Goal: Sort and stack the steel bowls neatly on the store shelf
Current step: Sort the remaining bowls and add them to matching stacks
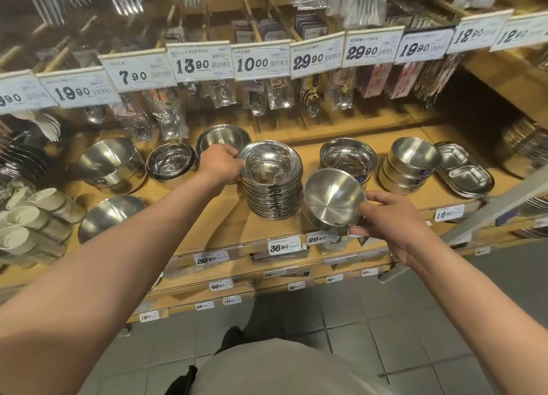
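Observation:
A tall stack of wide-rimmed steel bowls [271,181] stands mid-shelf. My left hand [221,164] grips the left rim of its top bowl. A single smooth steel bowl [332,197] is tilted toward me just right of the stack, held at its right edge by my right hand [391,219], above the shelf's front edge. More steel bowls sit along the shelf: a big one [109,163] at left, a low stack [170,164], one behind [222,136], another front left [109,215], a stack [348,157] and a small-bowl stack [410,164] at right.
Divided steel trays [465,172] lie at the far right. White cups [32,216] crowd the left end. Packaged spoons hang above behind price tags [262,60]. The wooden shelf [225,216] has bare board before the tall stack. Lower shelves and grey floor tiles lie below.

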Tool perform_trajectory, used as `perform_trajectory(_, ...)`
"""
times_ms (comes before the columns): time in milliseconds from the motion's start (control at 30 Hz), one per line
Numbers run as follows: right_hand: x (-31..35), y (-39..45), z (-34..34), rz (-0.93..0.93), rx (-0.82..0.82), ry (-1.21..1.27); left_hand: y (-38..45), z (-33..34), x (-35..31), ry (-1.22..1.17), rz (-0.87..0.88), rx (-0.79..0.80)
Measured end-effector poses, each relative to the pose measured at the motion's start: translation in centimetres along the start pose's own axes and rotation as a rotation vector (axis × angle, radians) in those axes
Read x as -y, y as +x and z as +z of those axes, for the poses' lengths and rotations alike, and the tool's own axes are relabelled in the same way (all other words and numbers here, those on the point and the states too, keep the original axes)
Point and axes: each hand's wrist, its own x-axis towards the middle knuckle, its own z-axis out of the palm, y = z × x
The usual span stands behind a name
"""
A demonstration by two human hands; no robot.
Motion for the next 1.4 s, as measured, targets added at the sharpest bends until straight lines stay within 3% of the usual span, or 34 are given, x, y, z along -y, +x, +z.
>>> perform_trajectory(633, -1.0, -1.9, -0.8, -0.021, -0.037, 0.022, -0.6, -0.4, -0.4, 0.081, -0.011, 0.037)
perform_trajectory(733, -1.1, -2.2, -1.2, -0.013, -0.063, 0.031, -1.5, -1.2, -0.5, 0.266, 0.100, -0.029)
perform_trajectory(867, -1.1, -3.1, -0.8, -0.005, -0.102, 0.065, -4.8, -1.7, -1.3, 0.328, 0.508, -0.145)
perform_trajectory(967, -0.6, -4.1, -0.4, 0.006, -0.129, 0.059, -8.1, -1.2, -2.1, 0.180, 0.527, 0.020)
perform_trajectory(1100, -0.1, -5.3, -0.3, 0.030, -0.131, 0.031, -11.0, 0.2, -2.3, -0.045, 0.269, 0.366)
perform_trajectory(1167, -0.2, -5.9, -0.3, 0.032, -0.136, 0.039, -12.3, 0.8, -1.5, -0.123, 0.241, 0.514)
perform_trajectory(1233, -0.5, -6.2, -0.6, 0.026, -0.154, 0.069, -12.9, 1.4, -0.7, -0.140, 0.268, 0.562)
perform_trajectory(1400, -1.2, -5.8, -3.5, 0.058, -0.230, 0.105, -12.0, 2.2, -0.8, -0.143, 0.227, 0.505)
